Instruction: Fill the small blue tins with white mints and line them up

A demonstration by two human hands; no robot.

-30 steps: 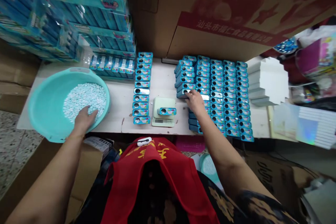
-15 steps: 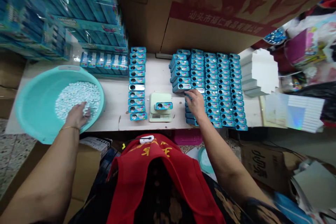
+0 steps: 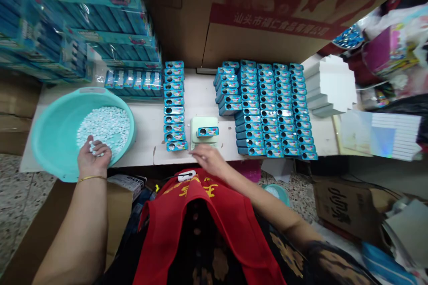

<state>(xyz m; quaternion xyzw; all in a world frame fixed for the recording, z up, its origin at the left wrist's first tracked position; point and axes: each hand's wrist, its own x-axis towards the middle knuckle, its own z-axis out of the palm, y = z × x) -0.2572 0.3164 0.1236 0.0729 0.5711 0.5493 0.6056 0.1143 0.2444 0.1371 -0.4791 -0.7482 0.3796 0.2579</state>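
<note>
My left hand (image 3: pixel 94 156) is palm up over the front of the turquoise basin (image 3: pixel 50 120), its fingers curled round a few white candies. A heap of the same candies (image 3: pixel 100 127) lies in the basin. A blue candy tin (image 3: pixel 207 132) with a dark round opening rests on the pale green scale (image 3: pixel 203 122). My right hand (image 3: pixel 209 159) is at the scale's front edge, fingers pointing left and drawn together at the tips. Whatever they may hold is too small to make out. It covers the scale's display.
A column of blue tins (image 3: pixel 174 110) stands left of the scale, several more columns (image 3: pixel 265 113) to its right. Wrapped packs of tins (image 3: pixel 127 35) are stacked back left. A large carton (image 3: pixel 261 22) stands behind; white folded card (image 3: pixel 334 84) is at right.
My left hand has turned palm up and closed on some candies. My right hand has moved left from the right-hand tins to the scale's front edge.
</note>
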